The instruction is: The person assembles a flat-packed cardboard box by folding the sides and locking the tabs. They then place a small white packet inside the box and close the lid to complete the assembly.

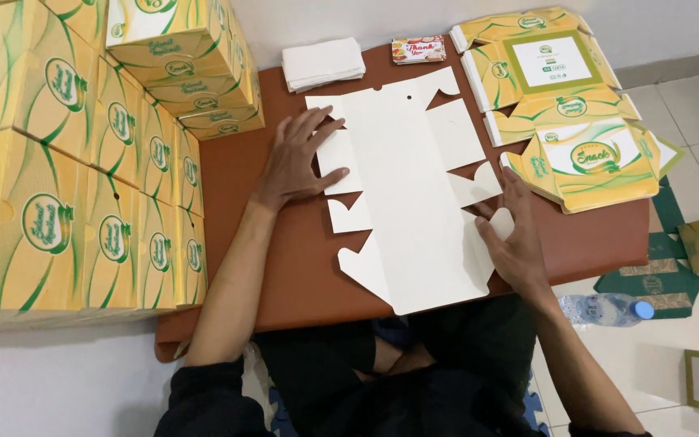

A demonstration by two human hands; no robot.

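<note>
- Two hands are pressed flat on one unfolded white box blank (410,202), which lies printed side down in the middle of the brown table (285,267).
- My left hand (297,158) is open, fingers spread, its palm on the table and its fingertips on the blank's left-side flaps.
- My right hand (511,235) is open too, lying on the flaps at the blank's right edge; I cannot tell whether the thumb is tucked under a flap, since the hand hides it.
- The blank's near end reaches the table's near edge, above my dark clothing.
- A pile of flat yellow-and-green printed blanks (564,97) sits at the right of the table, just beside the white blank; its lower sheets are mostly covered by the top ones and one corner hangs off the table.
- A stack of white napkins (323,63) and a small printed card (418,50) lie at the far edge.
- Many assembled yellow boxes (82,162) are stacked at the left, cut off by the frame, so I cannot count them.
- On the floor at the right lie a plastic water bottle (608,309) partly behind my right forearm and green flat cartons (657,275), only partly in view.
</note>
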